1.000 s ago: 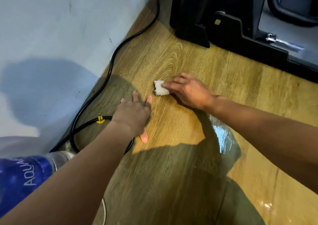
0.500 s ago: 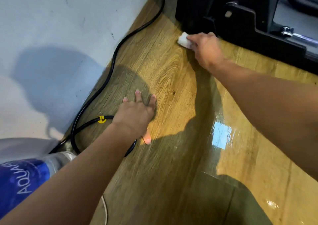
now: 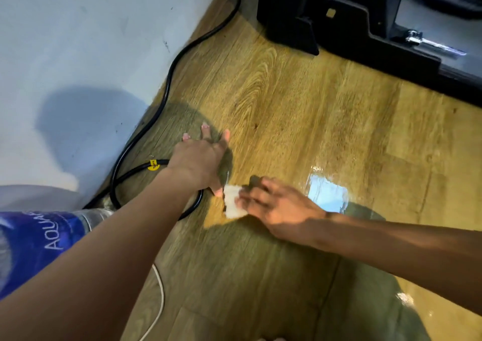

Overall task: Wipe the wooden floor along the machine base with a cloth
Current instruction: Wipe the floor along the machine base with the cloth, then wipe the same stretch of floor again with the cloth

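A small white cloth lies on the wooden floor, pressed down under the fingers of my right hand. My left hand is flat on the floor just left of the cloth, fingers spread, its thumb tip touching the cloth's edge. The black machine base stands far off at the top right, well away from the cloth. A wet shiny patch reflects light just right of my right hand.
A black cable runs along the white wall and loops under my left wrist. A blue-labelled water bottle lies at the lower left. A thin white cord crosses the floor near the bottom.
My right hand has slid the cloth back from the machine base to a spot beside my left thumb. The left hand has stayed planted on the floor.
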`<control>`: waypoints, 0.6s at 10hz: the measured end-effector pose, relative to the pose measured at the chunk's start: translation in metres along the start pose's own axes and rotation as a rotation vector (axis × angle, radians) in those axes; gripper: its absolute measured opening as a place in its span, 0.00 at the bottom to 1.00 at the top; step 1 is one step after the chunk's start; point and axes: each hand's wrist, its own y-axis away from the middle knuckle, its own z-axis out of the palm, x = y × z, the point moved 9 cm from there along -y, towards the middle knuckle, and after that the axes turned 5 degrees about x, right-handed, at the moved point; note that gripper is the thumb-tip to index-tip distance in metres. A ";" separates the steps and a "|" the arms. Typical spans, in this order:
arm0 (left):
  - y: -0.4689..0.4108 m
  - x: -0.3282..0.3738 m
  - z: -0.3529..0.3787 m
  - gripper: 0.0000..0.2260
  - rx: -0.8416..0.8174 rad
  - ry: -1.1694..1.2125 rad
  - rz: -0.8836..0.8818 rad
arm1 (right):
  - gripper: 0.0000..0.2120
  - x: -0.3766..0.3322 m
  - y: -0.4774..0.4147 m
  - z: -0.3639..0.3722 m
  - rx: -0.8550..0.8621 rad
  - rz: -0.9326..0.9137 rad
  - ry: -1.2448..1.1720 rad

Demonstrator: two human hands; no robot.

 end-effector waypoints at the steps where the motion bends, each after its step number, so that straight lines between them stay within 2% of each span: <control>1: 0.001 0.000 0.001 0.60 -0.002 -0.017 -0.002 | 0.17 -0.033 0.017 -0.005 -0.040 -0.158 -0.087; 2: 0.007 0.002 -0.004 0.60 -0.014 0.001 -0.010 | 0.16 -0.042 0.029 -0.014 -0.168 -0.250 -0.155; 3: 0.009 0.003 -0.005 0.60 -0.044 0.017 -0.030 | 0.15 0.002 0.034 -0.006 -0.245 -0.219 0.813; 4: 0.008 0.003 -0.003 0.61 -0.066 0.034 -0.057 | 0.17 0.036 0.038 -0.023 -0.317 0.074 -0.344; 5: 0.008 0.001 -0.003 0.60 -0.067 0.011 -0.081 | 0.19 0.087 0.037 -0.020 -0.325 0.417 -0.281; 6: 0.014 0.002 -0.005 0.59 -0.115 0.009 -0.132 | 0.14 0.099 0.035 -0.034 -0.279 0.441 -0.532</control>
